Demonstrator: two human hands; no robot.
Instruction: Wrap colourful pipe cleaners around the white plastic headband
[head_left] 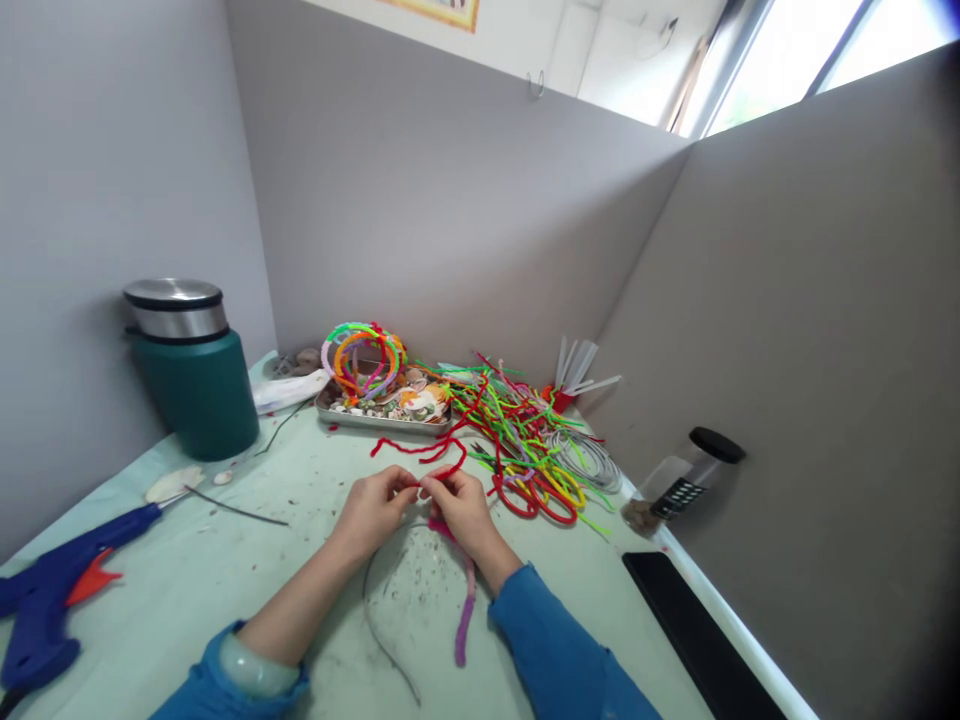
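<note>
The held stem [458,465] is red, the band [469,588] pink and purple. The gun [54,588] is blue, its trigger [90,580] orange

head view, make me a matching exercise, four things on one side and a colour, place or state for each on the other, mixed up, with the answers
Column one
1. glue gun
2. red strand
3. metal tray
4. bottle

Column two
A. under the colourful rings
B. teal, standing upright with a silver lid
C. blue with a red-orange trigger
D. held by the left hand and the right hand

Right pairs: 1-C, 2-D, 3-A, 4-B
</note>
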